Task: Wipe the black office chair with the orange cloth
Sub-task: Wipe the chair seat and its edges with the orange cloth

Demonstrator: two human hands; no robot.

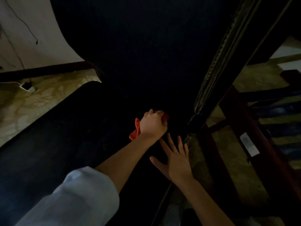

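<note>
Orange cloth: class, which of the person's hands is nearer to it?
Left. The left hand grips the orange cloth on the black office chair; the right hand is open, fingers spread, apart from the cloth, lower right.

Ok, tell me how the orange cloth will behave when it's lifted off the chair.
Probably floppy: the orange cloth bunches inside the left hand and a loose tail hangs out beside the wrist. Likely light, since one hand holds the whole wad. Unlikely to roll or tip; it should just slump on the black chair.
</note>
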